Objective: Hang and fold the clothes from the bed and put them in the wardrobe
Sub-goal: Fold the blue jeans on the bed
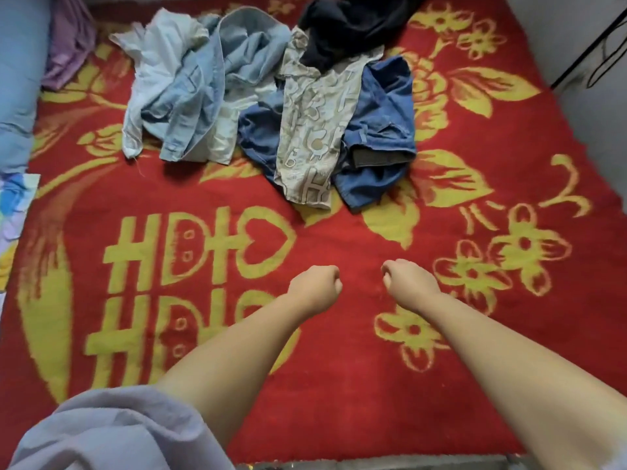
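Observation:
A heap of crumpled clothes lies on the far half of the red and yellow bed cover (pixel 339 385). In it are a pale blue denim garment (pixel 200 83), a beige patterned shirt (pixel 315 130), dark blue jeans (pixel 383 130) and a black garment (pixel 349 25). My left hand (pixel 317 286) and my right hand (pixel 407 279) hover side by side over the middle of the bed, well short of the heap. Both are curled into fists with nothing in them.
A blue pillow (pixel 17 72) and a purple cloth (pixel 71 39) lie at the far left. A colourful printed sheet (pixel 13 212) shows at the left edge. A grey wall with a black cable (pixel 604 52) stands at the right. My lilac sleeve (pixel 112 432) fills the lower left.

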A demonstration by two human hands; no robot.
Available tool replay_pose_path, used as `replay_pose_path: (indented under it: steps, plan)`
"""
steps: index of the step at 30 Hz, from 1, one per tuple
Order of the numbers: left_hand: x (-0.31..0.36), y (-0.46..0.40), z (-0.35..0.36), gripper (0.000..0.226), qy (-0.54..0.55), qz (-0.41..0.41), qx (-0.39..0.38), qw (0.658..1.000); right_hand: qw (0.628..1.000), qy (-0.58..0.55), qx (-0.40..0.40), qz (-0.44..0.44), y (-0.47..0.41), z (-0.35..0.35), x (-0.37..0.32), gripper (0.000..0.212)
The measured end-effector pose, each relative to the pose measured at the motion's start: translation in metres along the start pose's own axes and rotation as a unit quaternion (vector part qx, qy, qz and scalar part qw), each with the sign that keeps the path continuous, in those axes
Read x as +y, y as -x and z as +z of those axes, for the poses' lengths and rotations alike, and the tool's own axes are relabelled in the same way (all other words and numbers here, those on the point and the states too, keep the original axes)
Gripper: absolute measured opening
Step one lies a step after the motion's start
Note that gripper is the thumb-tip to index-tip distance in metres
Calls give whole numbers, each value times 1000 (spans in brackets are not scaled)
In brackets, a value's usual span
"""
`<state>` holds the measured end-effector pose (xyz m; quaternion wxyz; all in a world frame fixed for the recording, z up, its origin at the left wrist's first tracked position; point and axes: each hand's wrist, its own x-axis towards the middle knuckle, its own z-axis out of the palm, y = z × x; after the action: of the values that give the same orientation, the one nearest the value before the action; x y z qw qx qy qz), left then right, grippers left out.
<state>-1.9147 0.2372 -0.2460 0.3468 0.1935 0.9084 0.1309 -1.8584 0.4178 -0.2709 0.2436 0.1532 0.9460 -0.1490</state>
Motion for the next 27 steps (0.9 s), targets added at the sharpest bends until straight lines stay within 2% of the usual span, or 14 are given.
replay_pose_path:
  steps: [5, 10, 14, 17, 19, 23, 27]
  plan:
    - [0, -113, 4, 36, 26, 7, 110, 994, 995, 0, 95, 14, -107, 50, 17, 36]
    - [10, -222, -10, 58, 40, 46, 217, 974, 955, -47, 289, -39, -142, 103, 36, 26]
    - [20, -285, -8, 83, -57, 51, 267, 961, 949, -54, 306, -47, -150, 118, 39, 32]
    - [26, -322, -16, 91, -115, 51, 293, 948, 943, -50, 323, -58, -151, 122, 37, 29]
    - [26, -345, -25, 84, -83, 64, 295, 950, 939, -49, 335, -63, -155, 123, 39, 28]
    - [25, -371, -51, 41, -72, 87, 346, 932, 939, -39, 337, -62, -159, 123, 44, 27]
    - [21, -364, -75, 32, -102, 120, 307, 939, 935, -32, 347, -63, -159, 124, 47, 28]
